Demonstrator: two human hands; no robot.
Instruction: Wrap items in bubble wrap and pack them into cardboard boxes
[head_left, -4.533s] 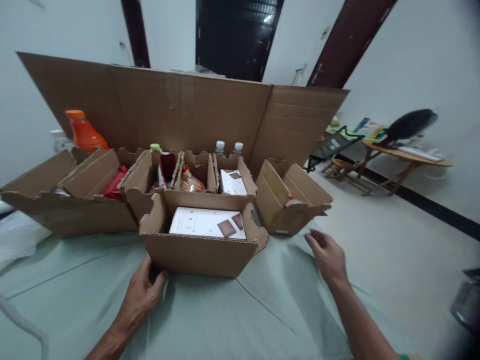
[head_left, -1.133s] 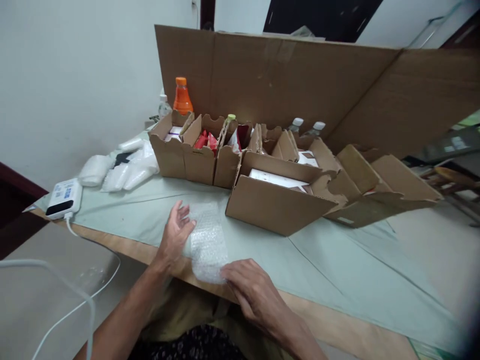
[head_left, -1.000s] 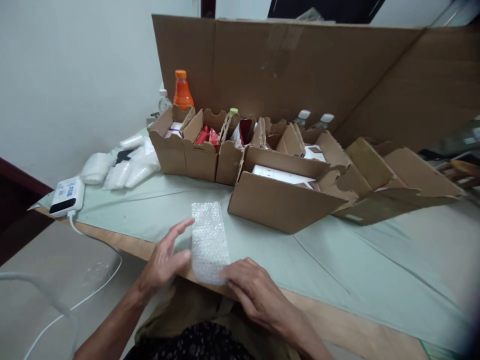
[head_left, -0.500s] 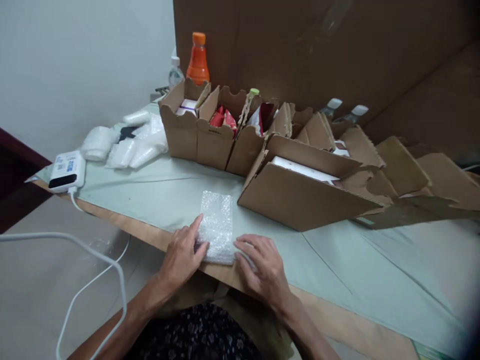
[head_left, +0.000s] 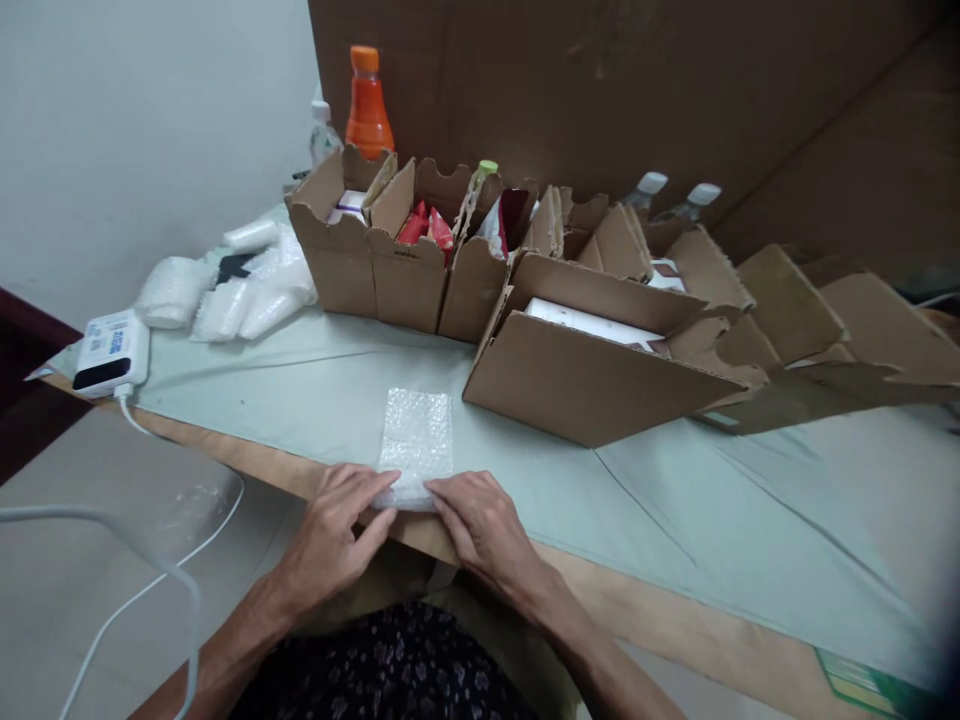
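Note:
A small rectangular piece of bubble wrap [head_left: 417, 430] lies flat at the front edge of the table, its near end folded or rolled over. My left hand [head_left: 341, 520] grips the near left corner, thumb below and fingers on top. On the near right corner, my right hand [head_left: 484, 515] pinches the same edge between thumb and fingers. Both hands are closed on the wrap, a short gap apart. Whether anything lies inside the fold, I cannot tell.
Cardboard bins [head_left: 409, 270] holding packets and boxes line the back, with a larger tilted cardboard box [head_left: 600, 380] in front. Bubble-wrapped bundles [head_left: 255, 290] lie at the left beside a white device [head_left: 112, 350] with a cable. An orange bottle [head_left: 367, 110] stands behind.
My right hand has moved left onto the near right corner of the wrap. My left hand has slid down to the near left corner, and the near end is folded over. The view has shifted slightly.

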